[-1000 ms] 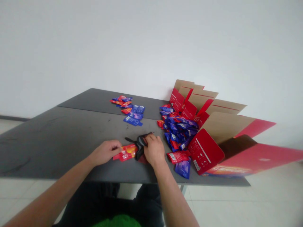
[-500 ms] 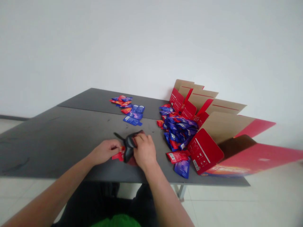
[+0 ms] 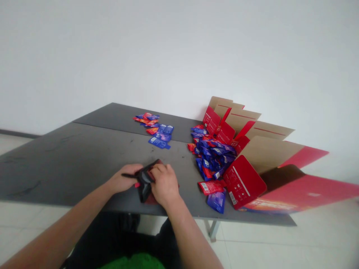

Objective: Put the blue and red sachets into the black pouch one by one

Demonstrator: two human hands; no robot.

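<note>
My left hand [image 3: 122,182] is closed at the near edge of the dark grey table [image 3: 78,157], pinching a red packet [image 3: 137,184]. Only a sliver of that packet shows, because a black pouch [image 3: 144,184] covers the rest. Around the pouch's right side my right hand [image 3: 165,184] is closed, pressing it toward the left hand. A thin black strip sticks out of the pouch to the left, over my left fingers. Whether the packet lies inside the pouch or under it I cannot tell.
A heap of blue and red packets [image 3: 211,155] lies right of my hands, against open red cardboard boxes [image 3: 246,179] lined along the table's right side. A smaller group of packets [image 3: 155,129] lies at the far middle. The table's front edge runs just below my hands.
My right hand has slid the black pouch leftward over the red packet, which was mostly visible a second ago and is now nearly covered. Both hands have drifted slightly left and nearer.
</note>
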